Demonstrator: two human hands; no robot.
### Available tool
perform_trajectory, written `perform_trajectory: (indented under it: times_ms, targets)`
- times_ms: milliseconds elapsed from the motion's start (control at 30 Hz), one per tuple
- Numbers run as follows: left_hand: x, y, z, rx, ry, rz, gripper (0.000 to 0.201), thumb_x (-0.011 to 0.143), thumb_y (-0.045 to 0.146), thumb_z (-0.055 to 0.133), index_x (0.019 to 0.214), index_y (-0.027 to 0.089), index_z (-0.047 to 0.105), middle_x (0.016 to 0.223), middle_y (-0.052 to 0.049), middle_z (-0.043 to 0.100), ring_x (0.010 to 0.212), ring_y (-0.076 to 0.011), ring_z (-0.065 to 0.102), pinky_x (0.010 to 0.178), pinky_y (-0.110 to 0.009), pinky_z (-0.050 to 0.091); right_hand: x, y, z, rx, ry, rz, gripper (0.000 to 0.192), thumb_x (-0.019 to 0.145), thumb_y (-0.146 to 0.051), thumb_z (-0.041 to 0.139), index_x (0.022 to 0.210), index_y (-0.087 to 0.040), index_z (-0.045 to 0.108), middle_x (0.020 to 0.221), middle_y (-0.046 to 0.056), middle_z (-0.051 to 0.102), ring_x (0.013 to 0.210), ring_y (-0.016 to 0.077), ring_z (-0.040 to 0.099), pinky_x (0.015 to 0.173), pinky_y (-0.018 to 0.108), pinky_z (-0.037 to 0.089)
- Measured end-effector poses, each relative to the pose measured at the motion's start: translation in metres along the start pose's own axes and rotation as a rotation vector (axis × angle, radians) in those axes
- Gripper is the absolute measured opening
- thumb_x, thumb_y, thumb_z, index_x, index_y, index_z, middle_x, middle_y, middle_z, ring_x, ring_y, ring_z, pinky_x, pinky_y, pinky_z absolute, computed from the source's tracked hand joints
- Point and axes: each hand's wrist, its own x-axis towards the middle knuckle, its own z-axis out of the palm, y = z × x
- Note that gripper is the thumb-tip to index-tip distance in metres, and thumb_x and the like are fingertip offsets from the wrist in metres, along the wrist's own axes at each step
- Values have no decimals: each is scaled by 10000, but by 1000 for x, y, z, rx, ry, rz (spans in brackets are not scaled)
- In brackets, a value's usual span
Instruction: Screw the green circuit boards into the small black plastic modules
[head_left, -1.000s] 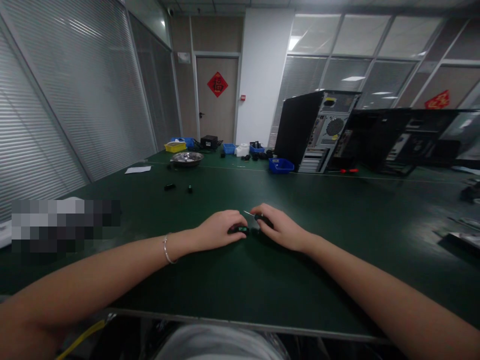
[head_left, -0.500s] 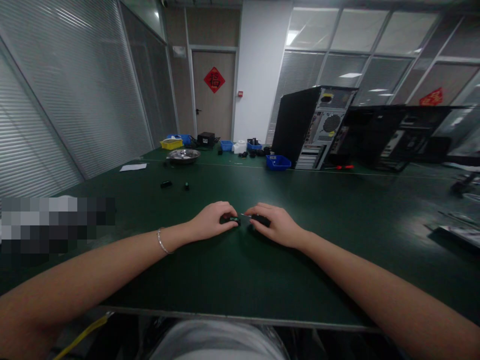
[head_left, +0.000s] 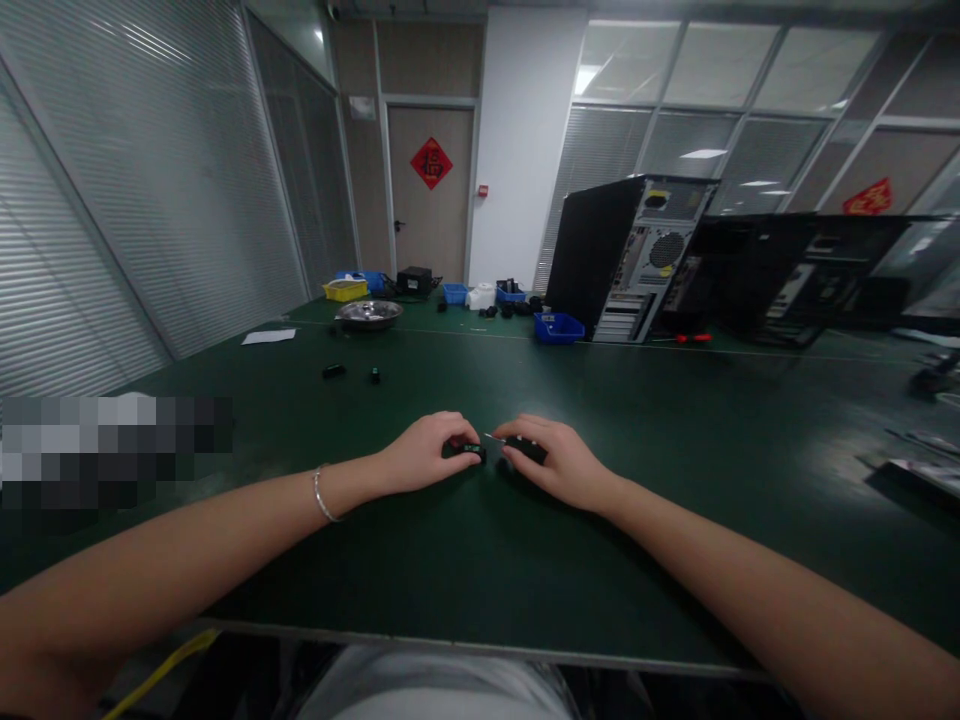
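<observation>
Hands at centre of the green worktop (head_left: 465, 570), both resting on its surface and almost meeting. Left hand (head_left: 427, 452): fingers curled shut around a small black part (head_left: 472, 450) with a green mark, pinned low against the worktop at the fingertips. Right hand (head_left: 551, 462): closed over the dark handle of a small screwdriver (head_left: 517, 445), whose thin bright shaft runs leftward and slightly away from the person, its tip just beside the small black part; whether tip and part touch cannot be told. Long axis of the tool: roughly across the person's front, from right grip toward left grip. A bracelet (head_left: 322, 494) sits on the left wrist. Farther out, well apart: two small dark pieces (head_left: 335, 371) on the worktop, a metal bowl (head_left: 369, 314), blue bins (head_left: 558, 327), and an open computer tower (head_left: 630, 258) at the far edge.
</observation>
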Motion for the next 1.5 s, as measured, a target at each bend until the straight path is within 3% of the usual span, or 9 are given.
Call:
perform_trajectory:
  times_ms: [433, 1067, 1500]
  targets:
    - [-2, 9, -3, -88, 67, -52, 137, 887, 269, 682, 993, 184, 686, 918, -53, 647, 854, -209, 605, 734, -307, 499, 0, -9, 0, 154, 85, 59, 214, 948, -237, 577, 1147, -224, 655, 1040, 66, 703, 929, 212, 653, 810, 340, 531]
    - [-1, 3, 2, -161, 58, -103, 121, 867, 261, 694, 979, 217, 683, 932, -40, 644, 876, -223, 590, 756, -326, 469, 7, -2, 1, 179, 20, 33, 196, 972, -231, 551, 1142, -238, 648, 1013, 64, 665, 921, 215, 631, 806, 335, 517]
    - [1, -1, 2, -210, 59, -128, 123, 875, 263, 670, 976, 197, 692, 941, -49, 637, 885, -217, 599, 776, -317, 484, 7, 2, -2, 175, 71, 46, 189, 972, -187, 539, 1147, -209, 606, 1048, 72, 639, 947, 214, 603, 838, 339, 488]
